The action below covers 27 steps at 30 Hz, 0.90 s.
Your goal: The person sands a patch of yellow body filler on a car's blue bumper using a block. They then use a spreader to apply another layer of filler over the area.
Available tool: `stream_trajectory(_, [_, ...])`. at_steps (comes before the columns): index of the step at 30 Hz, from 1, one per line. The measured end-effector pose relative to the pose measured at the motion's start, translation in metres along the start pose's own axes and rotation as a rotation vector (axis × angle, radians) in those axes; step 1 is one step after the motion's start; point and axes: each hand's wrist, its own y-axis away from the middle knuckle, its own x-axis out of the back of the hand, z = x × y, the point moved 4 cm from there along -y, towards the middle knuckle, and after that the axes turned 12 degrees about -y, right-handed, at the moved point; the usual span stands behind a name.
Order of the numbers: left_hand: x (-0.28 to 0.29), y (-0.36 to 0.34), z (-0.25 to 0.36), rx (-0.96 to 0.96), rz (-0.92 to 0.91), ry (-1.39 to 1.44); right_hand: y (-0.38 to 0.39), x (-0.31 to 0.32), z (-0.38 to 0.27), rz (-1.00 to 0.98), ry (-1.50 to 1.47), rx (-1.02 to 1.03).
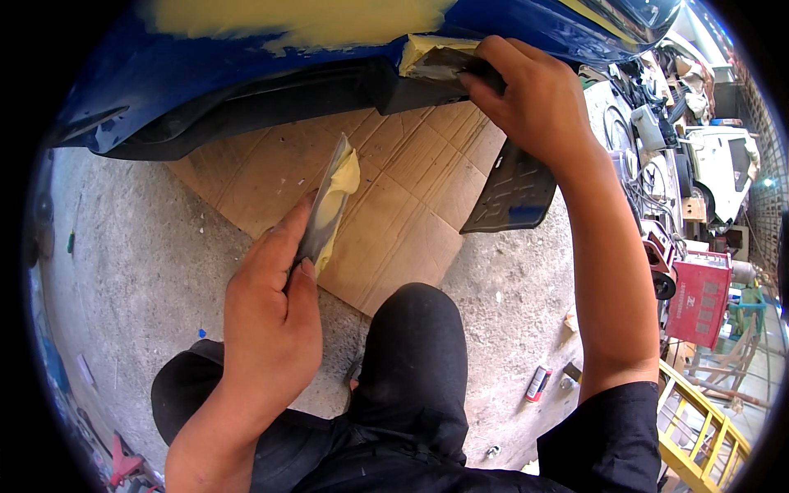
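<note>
My left hand (275, 300) is closed round a metal putty knife (323, 214), held upright with a lump of yellow body filler (341, 182) on its blade. In my right hand (534, 94) is a dark, flat filler spreader (448, 66), gripped between thumb and fingers. Its blade lies against the lower edge of the blue car bumper (205, 70), where fresh yellow filler (415, 49) shows around it. A broad smeared patch of filler (296, 20) covers the bumper higher up. My right fingers partly hide the spreader's handle end.
Flattened cardboard (403, 238) lies on the concrete floor (148, 246) below the bumper. A black plastic flap (514, 193) hangs beside my right forearm. To the right are a small can (538, 384), a red box-shaped machine (699, 300) and a yellow ladder (699, 427).
</note>
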Motion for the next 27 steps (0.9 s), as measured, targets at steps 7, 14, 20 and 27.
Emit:
stream_trajectory(7, [-0.002,0.001,0.000,0.016,-0.015,-0.003,0.002,-0.007,0.005,0.029,0.043,-0.058])
stream_trajectory(14, [-0.003,0.001,0.002,-0.022,0.000,-0.035,0.009,-0.002,0.013,0.002,0.087,-0.090])
stream_trajectory(20, [-0.002,0.001,0.004,-0.011,-0.011,-0.026,0.011,0.005,0.003,0.012,0.067,-0.030])
stream_trajectory(27, [-0.001,0.000,0.004,0.000,-0.020,-0.028,-0.002,0.000,-0.009,0.021,0.119,0.128])
